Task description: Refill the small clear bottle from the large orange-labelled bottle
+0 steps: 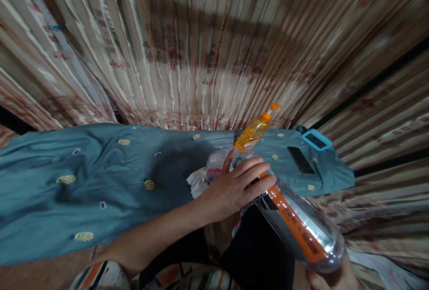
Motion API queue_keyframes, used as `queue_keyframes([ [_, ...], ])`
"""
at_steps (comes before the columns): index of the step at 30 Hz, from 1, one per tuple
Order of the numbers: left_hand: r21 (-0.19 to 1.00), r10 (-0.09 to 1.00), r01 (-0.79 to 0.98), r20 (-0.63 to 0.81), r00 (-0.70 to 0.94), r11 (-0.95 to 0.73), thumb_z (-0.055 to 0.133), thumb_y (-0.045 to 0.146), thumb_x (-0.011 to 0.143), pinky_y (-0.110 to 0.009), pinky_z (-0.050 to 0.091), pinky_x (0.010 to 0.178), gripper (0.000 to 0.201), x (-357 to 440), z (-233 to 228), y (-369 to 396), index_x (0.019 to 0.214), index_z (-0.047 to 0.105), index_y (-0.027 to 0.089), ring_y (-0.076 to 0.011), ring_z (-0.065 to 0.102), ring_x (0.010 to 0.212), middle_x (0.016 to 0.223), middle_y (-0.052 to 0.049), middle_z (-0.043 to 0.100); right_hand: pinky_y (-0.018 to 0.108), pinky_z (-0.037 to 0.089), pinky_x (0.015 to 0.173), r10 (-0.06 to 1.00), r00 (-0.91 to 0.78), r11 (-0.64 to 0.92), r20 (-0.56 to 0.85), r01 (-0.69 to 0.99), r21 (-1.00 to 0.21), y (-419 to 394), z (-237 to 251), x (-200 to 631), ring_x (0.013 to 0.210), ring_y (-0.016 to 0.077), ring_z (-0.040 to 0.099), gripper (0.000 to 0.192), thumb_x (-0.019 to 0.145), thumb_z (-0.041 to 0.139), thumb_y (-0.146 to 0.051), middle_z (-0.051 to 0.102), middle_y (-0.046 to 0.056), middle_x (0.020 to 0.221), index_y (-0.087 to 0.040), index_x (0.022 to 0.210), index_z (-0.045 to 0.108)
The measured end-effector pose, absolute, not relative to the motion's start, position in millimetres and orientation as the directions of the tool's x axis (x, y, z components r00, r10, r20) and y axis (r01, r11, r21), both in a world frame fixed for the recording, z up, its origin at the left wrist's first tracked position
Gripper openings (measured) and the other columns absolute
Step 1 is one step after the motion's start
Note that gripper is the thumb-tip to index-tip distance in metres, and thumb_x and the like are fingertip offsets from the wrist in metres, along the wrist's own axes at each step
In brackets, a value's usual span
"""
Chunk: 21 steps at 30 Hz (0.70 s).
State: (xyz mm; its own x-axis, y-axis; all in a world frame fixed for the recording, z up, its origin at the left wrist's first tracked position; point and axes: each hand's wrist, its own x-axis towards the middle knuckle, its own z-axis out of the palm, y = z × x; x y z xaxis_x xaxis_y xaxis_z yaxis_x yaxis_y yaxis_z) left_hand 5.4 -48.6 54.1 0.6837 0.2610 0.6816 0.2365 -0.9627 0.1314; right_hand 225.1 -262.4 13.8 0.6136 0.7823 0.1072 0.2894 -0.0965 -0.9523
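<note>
A large clear plastic bottle (295,223) with an orange and dark label lies slanted over my lap, its neck end pointing up and left. My left hand (236,185) is closed over its upper part, fingers laid across the label's end. At lower right, my right hand (335,276) holds the bottle's base from below; most of its fingers are hidden. Just past my left fingertips stands a pump bottle (253,133) of orange-yellow liquid with an orange pump head. A clear plastic container (214,165) with pink print is beside my left hand, partly covered by it.
A teal cloth (127,191) with yellow patterns covers the surface ahead. White crumpled tissue or wrap (197,182) lies near my left wrist. A dark phone (300,160) and a blue-framed device (317,140) lie at right. Patterned curtains (201,57) hang behind and at right.
</note>
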Motion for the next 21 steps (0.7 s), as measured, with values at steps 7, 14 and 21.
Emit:
queue_keyframes([
  [7,0.280,0.342,0.200,0.699,0.628,-0.939,0.080,0.026,0.095,-0.073,0.014,0.139,0.082,-11.1,31.0,-51.4,0.165,0.037,0.031,-0.0411,0.040,0.165,0.170,-0.018,0.050,0.054,0.047,0.121,0.751,0.638,-0.154,0.169,0.419,-0.895,-266.6,10.3,213.2,0.144,0.0439,0.056,0.098,0.082,0.081,-0.066,0.060,0.016,0.154,-0.020,0.161,0.045],
  [14,0.906,0.923,0.206,0.332,0.195,-0.369,0.099,0.050,0.070,-0.071,0.023,0.136,0.137,-37.5,-55.6,-27.8,0.173,0.011,0.032,-0.0444,0.023,0.171,0.183,-0.021,0.021,0.064,0.041,0.123,0.745,0.662,-0.145,0.085,0.285,-0.947,-266.5,-2.7,214.6,0.150,0.0452,0.051,0.091,0.090,0.071,-0.064,0.055,0.018,0.159,-0.022,0.165,0.041],
  [21,0.997,0.955,-0.047,0.072,0.289,-0.061,0.094,0.043,0.072,-0.057,0.050,0.123,0.099,-19.7,-83.0,-15.7,0.157,0.045,0.025,-0.0351,0.065,0.141,0.154,-0.015,0.065,0.062,0.050,0.116,0.759,0.643,-0.117,0.100,0.286,-0.951,-263.1,-4.8,224.1,0.137,0.0437,0.063,0.087,0.094,0.066,-0.060,0.066,0.016,0.146,-0.022,0.167,0.040],
])
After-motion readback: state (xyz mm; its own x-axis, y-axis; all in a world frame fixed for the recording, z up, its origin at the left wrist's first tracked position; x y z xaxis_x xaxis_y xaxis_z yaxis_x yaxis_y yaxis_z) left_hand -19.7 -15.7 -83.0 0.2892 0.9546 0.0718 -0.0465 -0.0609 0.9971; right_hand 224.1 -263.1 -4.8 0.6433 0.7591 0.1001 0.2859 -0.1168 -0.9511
